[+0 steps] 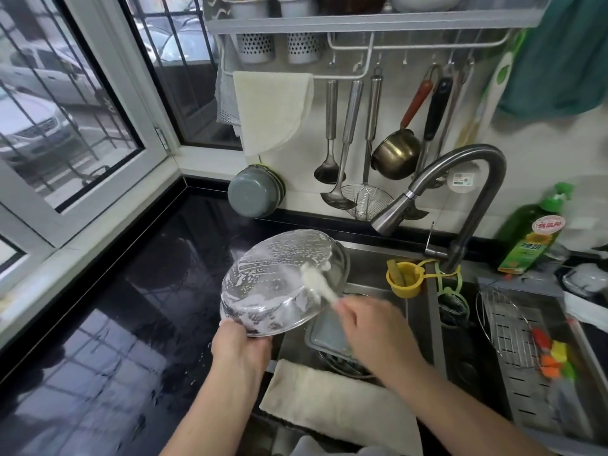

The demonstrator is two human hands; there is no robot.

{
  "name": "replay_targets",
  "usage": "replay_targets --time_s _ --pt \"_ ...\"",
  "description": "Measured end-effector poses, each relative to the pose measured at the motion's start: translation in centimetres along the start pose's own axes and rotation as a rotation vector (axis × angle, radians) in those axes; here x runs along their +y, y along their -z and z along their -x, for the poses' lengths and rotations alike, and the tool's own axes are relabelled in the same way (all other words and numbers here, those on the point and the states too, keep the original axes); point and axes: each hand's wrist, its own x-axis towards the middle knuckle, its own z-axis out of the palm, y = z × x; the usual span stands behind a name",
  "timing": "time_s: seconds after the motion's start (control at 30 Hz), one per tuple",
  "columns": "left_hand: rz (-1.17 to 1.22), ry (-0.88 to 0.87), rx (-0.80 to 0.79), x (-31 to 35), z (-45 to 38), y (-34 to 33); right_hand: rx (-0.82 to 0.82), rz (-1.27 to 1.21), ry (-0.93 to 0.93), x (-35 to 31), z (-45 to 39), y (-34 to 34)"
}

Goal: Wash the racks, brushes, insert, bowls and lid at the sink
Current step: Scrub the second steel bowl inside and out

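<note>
A steel bowl point(279, 284) covered in white suds is tilted over the left edge of the sink point(411, 311), its outer side facing me. My left hand point(241, 347) grips its near rim from below. My right hand point(368, 327) holds a foamy white brush point(317, 281) whose head lies against the bowl's right side. Below the hands, a rectangular steel insert point(329, 334) rests in the basin on top of other metal ware. A round wire rack point(506, 327) lies in the perforated drain tray point(529, 390) at right, beside several small coloured brushes point(556, 353).
A curved faucet point(460, 192) arches over the sink. A yellow cup point(404, 279) hangs by its base. A green detergent bottle point(529, 235) stands at the right. A cloth point(339, 403) drapes the front edge. Black wet countertop point(115, 307) lies left. Ladles and a pot hang on the wall.
</note>
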Motion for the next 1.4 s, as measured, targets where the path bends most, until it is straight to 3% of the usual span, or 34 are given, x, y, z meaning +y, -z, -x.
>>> replay_targets --time_s 0.1,0.23,0.37,0.5,0.57,0.63,0.77,0.87,0.93,1.1,1.23,1.33,1.4 --pt "-0.053 -0.027 0.054 0.4 -0.3 0.8 -0.003 -0.041 -0.11 1.6 -0.7 0.8" --pt "-0.124 -0.076 0.149 0.5 -0.1 1.0 -0.114 -0.061 0.066 -1.0 2.2 0.8" --pt "-0.127 -0.074 0.161 -0.3 0.6 0.8 -0.023 -0.085 -0.142 1.2 0.3 1.2" --pt "-0.118 -0.057 0.173 -0.1 0.7 0.5 -0.117 -0.059 0.026 -2.1 3.8 0.9" --pt "-0.08 -0.038 0.167 -0.1 1.1 0.0 -0.053 -0.105 -0.166 -1.0 2.2 1.2" --pt "-0.055 -0.055 0.192 -0.2 1.2 -0.4 -0.088 -0.12 -0.29 -1.2 1.3 1.5" --pt "-0.062 -0.098 0.182 -0.8 1.8 -1.7 -0.251 -0.106 -0.208 -6.7 3.9 0.7" --pt "-0.029 -0.178 0.152 -1.6 2.8 -3.0 -0.269 -0.343 -0.539 -5.6 1.3 -0.6" --pt "-0.005 -0.21 0.135 -1.7 3.3 -3.6 -0.194 -0.585 -0.695 -5.6 0.1 -0.6" --pt "-0.035 -0.209 0.134 -1.6 3.0 -4.4 -0.339 -0.678 -0.644 -8.9 2.8 -2.0" --pt "-0.02 -0.223 0.068 -1.2 3.3 -4.2 -0.093 -0.81 -0.872 -4.8 -2.3 -1.1" --pt "-0.066 -0.22 0.112 -0.5 3.7 -3.6 -0.152 -0.772 -0.764 -5.0 -1.0 -1.1" --pt "-0.101 -0.21 0.098 -0.3 3.9 -3.6 -0.289 -0.673 -0.677 -6.8 2.3 -2.1"
